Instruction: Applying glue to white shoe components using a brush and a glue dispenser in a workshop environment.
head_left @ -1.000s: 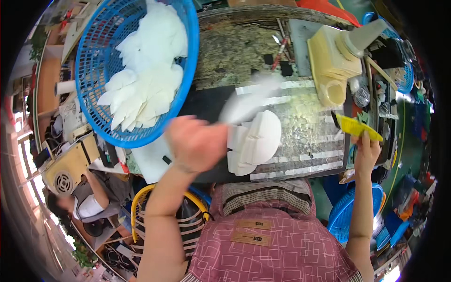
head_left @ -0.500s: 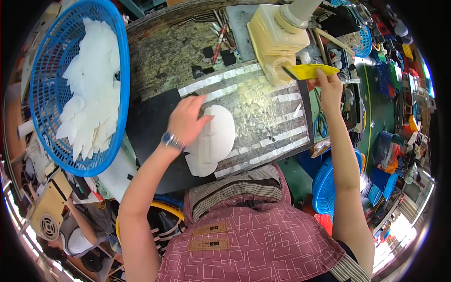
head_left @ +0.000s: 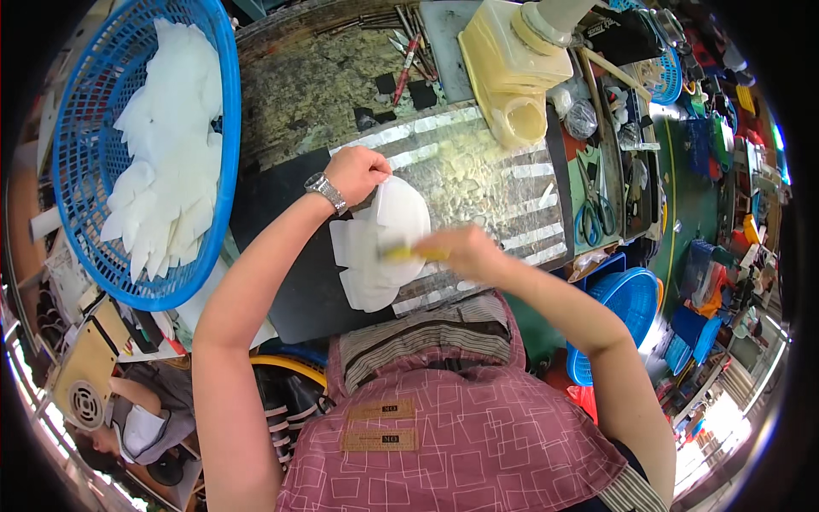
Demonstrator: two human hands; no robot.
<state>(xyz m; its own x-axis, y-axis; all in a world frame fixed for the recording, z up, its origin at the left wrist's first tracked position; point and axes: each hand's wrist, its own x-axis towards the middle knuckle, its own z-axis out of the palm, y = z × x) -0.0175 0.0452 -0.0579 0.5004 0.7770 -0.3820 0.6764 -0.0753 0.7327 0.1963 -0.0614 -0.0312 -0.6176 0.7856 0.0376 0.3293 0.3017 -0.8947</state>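
Note:
A fanned stack of thin white rounded pieces point(head_left: 404, 206) lies on the board point(head_left: 529, 224), which has silvery strips. My left hand point(head_left: 357, 174) is closed at the stack's far edge, with its fingertips pressed together on the top piece. My right hand point(head_left: 474, 253) grips a flat yellow-handled brush point(head_left: 432, 253). Its bristle end is smeared by motion over the middle of the pieces. Beyond the board's far right part stands a cream-coloured glue pot point(head_left: 517, 68) with a round opening at the front.
At the left, a blue basket point(head_left: 230, 128) holds many white pieces. Scissors point(head_left: 590, 209) lie in a tray at the right, with a blue basket point(head_left: 627, 303) below. Pens and knives point(head_left: 408, 64) lie at the back. Another person point(head_left: 141, 427) is at lower left.
My right hand has brought the brush from the glue pot's opening left and down onto the white pieces. My left hand has moved slightly up and right, closing its fingers at their edge.

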